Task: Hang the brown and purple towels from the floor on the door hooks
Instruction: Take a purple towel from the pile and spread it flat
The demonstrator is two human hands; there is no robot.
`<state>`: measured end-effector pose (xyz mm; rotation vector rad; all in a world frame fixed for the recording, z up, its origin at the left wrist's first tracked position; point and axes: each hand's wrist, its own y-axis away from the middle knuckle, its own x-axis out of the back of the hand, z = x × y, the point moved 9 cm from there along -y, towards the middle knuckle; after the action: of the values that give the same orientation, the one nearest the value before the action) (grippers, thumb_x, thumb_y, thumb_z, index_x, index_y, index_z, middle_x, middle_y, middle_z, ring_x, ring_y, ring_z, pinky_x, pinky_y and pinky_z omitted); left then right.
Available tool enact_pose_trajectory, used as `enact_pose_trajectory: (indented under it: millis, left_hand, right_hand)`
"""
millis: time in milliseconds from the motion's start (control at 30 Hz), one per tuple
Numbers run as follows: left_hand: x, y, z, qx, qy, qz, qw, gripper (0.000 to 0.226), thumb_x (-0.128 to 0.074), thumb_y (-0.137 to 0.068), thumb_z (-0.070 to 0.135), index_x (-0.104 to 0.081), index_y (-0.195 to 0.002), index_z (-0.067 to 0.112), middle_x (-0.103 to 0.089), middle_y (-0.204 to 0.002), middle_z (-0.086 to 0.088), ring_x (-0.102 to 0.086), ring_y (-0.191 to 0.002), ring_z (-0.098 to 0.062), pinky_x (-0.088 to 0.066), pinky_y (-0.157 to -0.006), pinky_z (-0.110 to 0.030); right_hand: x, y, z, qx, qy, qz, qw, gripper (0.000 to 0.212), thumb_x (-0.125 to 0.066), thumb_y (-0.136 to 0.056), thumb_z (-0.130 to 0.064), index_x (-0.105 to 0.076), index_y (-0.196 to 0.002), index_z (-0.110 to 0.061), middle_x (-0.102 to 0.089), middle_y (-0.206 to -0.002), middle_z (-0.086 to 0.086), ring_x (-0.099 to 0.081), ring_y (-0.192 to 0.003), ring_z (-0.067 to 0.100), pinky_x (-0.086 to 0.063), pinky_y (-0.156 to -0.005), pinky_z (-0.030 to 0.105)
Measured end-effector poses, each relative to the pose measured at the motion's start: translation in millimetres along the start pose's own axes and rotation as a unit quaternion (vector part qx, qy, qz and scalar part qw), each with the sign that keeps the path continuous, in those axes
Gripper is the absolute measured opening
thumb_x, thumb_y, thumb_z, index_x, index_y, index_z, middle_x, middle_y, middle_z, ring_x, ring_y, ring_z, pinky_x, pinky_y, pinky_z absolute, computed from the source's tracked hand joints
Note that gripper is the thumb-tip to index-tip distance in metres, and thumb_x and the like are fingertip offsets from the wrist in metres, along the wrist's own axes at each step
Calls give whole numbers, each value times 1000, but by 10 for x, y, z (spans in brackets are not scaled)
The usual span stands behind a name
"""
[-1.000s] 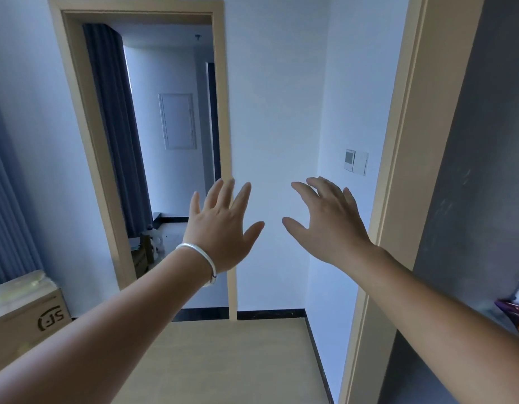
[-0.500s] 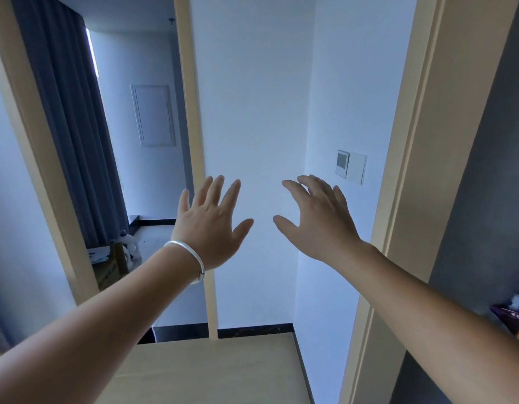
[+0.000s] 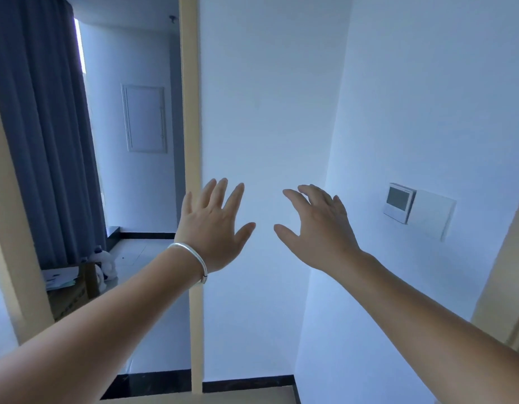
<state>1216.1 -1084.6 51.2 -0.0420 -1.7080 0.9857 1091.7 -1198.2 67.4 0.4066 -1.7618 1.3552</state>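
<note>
From your head camera, your left hand [image 3: 213, 225], a silver bangle [image 3: 191, 256] on its wrist, is raised with fingers straight and spread, holding nothing. Your right hand [image 3: 318, 228] hovers beside it, fingers loosely bent and empty, before the white wall [image 3: 267, 112]. No towel or door hook shows here; a wall switch [image 3: 418, 212] sits to the right.

On my feed, both forearms are bare to the frame edge, with no sleeve in view. My left hand [image 3: 213, 228] carries one plain silver bangle [image 3: 191, 256] at the wrist: a smooth, rounded band with no markings I can read. My right hand [image 3: 319, 228] and wrist carry nothing.
</note>
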Motion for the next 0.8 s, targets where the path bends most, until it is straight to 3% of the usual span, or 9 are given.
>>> enact_pose_trajectory:
  millis: [367,600,800]
  left_hand:
    - [-785,-805,-1120,44,-20,-5,999,73,-25,-92,60,3,-151,26,-10,-159,-4,-3,-147,-22,-9,-117,-53]
    - [-1235,-1090,-2086,128,-93,-18,987,73,-25,-94,60,4,-152,26,-6,-160,-4,0,-147,-22,-7,-117,-52]
    - [-1378,-1188,-3043,237,-159,-26,958,73,-26,-94,60,2,-152,26,-6,-160,-2,1,-147,-21,-8,-118,-52]
  right_hand:
    - [-1243,-1301,-418,46,-48,-16,998,64,-48,-89,-53,-29,-145,-28,-26,-153,0,-15,-144,17,-13,-117,49]
    - [-2108,-2217,-1011,129,-125,-22,984,63,-52,-89,-49,-32,-144,-27,-28,-151,0,-17,-143,18,-14,-117,50]
    - [-2787,-3033,-1769,225,-197,-27,954,63,-49,-89,-51,-31,-145,-27,-29,-150,0,-18,-143,18,-16,-115,47]
